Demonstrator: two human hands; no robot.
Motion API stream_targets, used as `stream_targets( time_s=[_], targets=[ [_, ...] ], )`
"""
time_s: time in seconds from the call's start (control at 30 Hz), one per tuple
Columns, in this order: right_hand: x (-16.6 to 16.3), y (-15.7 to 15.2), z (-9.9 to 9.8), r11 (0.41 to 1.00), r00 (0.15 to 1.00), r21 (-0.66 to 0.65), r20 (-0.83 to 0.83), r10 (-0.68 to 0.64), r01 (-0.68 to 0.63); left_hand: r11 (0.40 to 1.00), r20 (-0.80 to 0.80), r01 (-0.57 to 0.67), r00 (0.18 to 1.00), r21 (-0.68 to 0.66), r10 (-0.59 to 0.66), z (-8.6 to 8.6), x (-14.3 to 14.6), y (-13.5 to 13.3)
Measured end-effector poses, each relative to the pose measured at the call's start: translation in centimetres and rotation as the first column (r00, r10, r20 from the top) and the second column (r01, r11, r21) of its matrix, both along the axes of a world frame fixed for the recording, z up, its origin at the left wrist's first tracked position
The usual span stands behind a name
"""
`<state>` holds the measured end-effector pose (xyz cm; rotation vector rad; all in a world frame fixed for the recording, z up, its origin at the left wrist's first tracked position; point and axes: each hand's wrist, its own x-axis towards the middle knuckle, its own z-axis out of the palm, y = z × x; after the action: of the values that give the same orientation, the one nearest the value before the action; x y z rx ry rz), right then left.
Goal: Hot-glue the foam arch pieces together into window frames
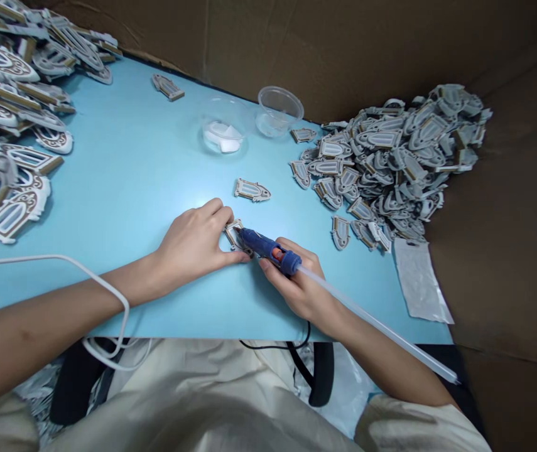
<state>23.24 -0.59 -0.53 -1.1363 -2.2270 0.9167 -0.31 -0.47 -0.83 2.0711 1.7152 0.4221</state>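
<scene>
My left hand (196, 242) rests on the light blue table (131, 182), its fingers pinched on a small arched window piece (233, 233). My right hand (299, 282) grips a blue hot glue gun (268, 248), whose nozzle touches that piece. A long clear glue stick (381, 326) sticks out behind the gun over my right forearm. Another single window piece (252, 190) lies just beyond my hands.
A heap of small grey window pieces (390, 157) fills the right of the table. Larger window pieces (9, 113) pile up at the left. Two clear plastic cups (277, 110) stand at the back, one (223, 135) with something white. A white cable (61, 267) crosses my left arm. Brown cardboard walls surround.
</scene>
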Motion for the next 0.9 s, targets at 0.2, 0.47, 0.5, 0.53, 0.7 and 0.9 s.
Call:
stream_targets(
  time_s=[0.2, 0.47, 0.5, 0.53, 0.7, 0.9],
  targets=[
    [0.07, 0.02, -0.02, 1.000, 1.000, 0.011, -0.004, 0.004, -0.004, 1.000, 0.019, -0.003, 1.000, 0.010, 0.003, -0.17, -0.10, 0.02],
    [0.07, -0.01, 0.04, 1.000, 1.000, 0.000, 0.009, -0.006, 0.006, 1.000, 0.022, -0.008, 1.000, 0.013, 0.007, -0.23, -0.05, -0.01],
    [0.07, 0.00, 0.00, 1.000, 1.000, 0.000, 0.009, -0.005, 0.005, 1.000, 0.021, -0.009, 1.000, 0.006, 0.008, -0.18, -0.04, 0.01],
    [0.07, 0.00, -0.04, 1.000, 1.000, 0.003, 0.007, -0.003, 0.003, 1.000, 0.020, -0.009, 1.000, 0.000, 0.009, -0.13, -0.04, 0.03],
    [0.08, 0.13, -0.22, 1.000, 1.000, 0.006, 0.003, -0.005, 0.005, 1.000, 0.056, 0.003, 0.998, -0.024, -0.002, -0.08, -0.27, 0.28],
    [0.10, 0.18, -0.37, 1.000, 1.000, -0.001, 0.013, -0.016, 0.016, 1.000, 0.102, 0.014, 0.995, -0.001, -0.013, -0.48, -0.55, 0.50]
  ],
)
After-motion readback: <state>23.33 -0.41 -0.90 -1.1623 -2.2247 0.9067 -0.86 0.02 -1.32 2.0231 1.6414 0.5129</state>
